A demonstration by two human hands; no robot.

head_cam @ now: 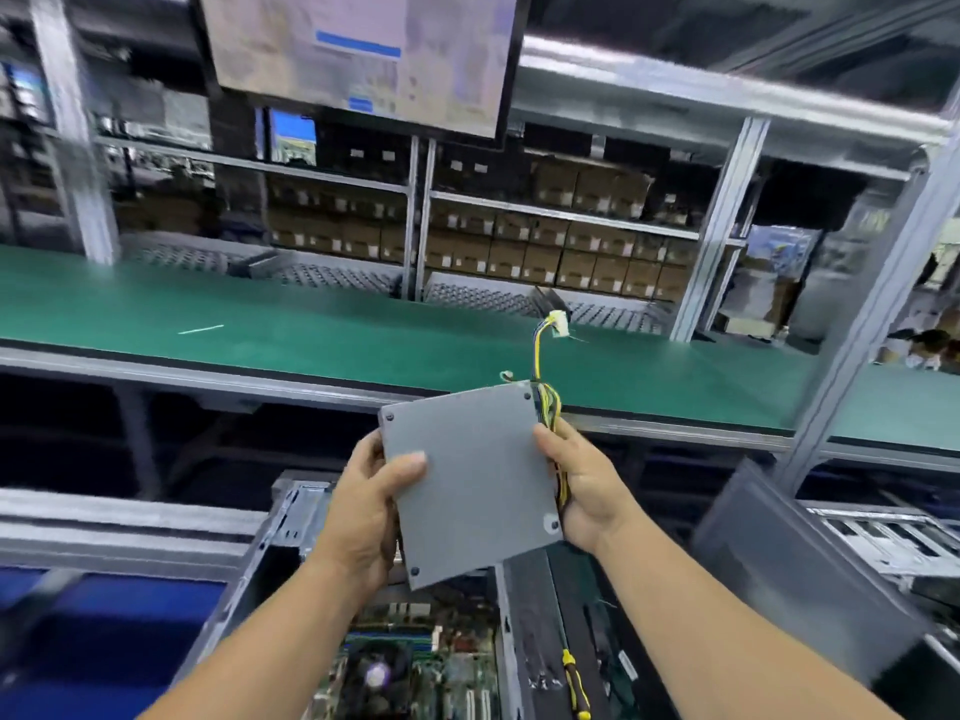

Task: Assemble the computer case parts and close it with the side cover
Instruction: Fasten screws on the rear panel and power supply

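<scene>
While both hands grip it at centre frame, the grey power supply [470, 480] hangs in the air, tilted, above the open computer case [415, 652] at the bottom of the frame. The left hand [363, 511] clasps its left edge with the thumb laid on the flat face; the right hand [587, 491] holds the right edge together with the yellow and black cable bundle [545, 402], which rises to a white connector [558, 323]. Inside the case a motherboard [405, 662] shows, and a yellow-handled screwdriver [575, 683] lies at lower right. Across the middle of the frame runs a green worktop [260, 314] on a metal frame. Behind it, shelves [561, 215] carry rows of brown cartons [571, 262]. A monitor [363, 54] hangs at the upper centre, its screen blurred.
</scene>
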